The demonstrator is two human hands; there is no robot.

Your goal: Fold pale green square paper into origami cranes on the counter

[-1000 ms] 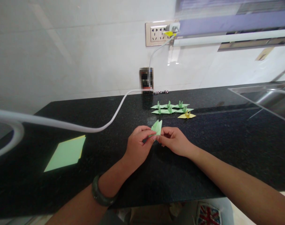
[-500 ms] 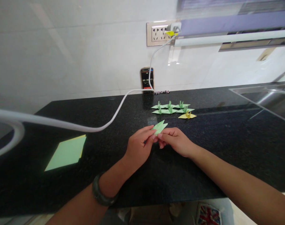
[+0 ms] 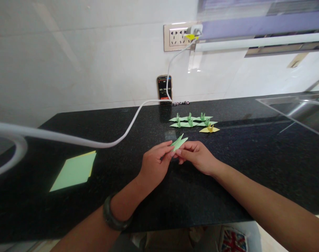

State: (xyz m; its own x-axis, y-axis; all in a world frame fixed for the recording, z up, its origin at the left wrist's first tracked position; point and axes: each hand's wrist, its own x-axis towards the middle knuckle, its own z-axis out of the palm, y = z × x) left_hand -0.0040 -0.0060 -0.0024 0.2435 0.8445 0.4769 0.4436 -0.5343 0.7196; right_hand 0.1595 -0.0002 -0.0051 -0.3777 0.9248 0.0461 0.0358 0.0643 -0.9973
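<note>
A folded piece of light green origami paper (image 3: 179,142) is pinched between my two hands, its two pointed flaps aimed up and away from me. My left hand (image 3: 156,160) grips its left and lower side with thumb and fingers. From the right, my right hand (image 3: 197,156) holds the lower edge, thumb on top; some of its fingertips are hidden behind the paper. Just beyond my hands stand several green paper cranes (image 3: 190,122) in two rows, with one yellow paper crane (image 3: 210,129) in front at the right.
A stack of green and yellow paper sheets (image 3: 75,171) lies on the black countertop (image 3: 214,203) at the left. A white cable (image 3: 133,122) runs across to a phone (image 3: 164,89) leaning on the wall. At the far right is a metal sink (image 3: 301,108).
The two points of the folded green paper have spread a little further apart, with a narrow gap between them. Both hands stay almost in place; the right has shifted up very slightly.
</note>
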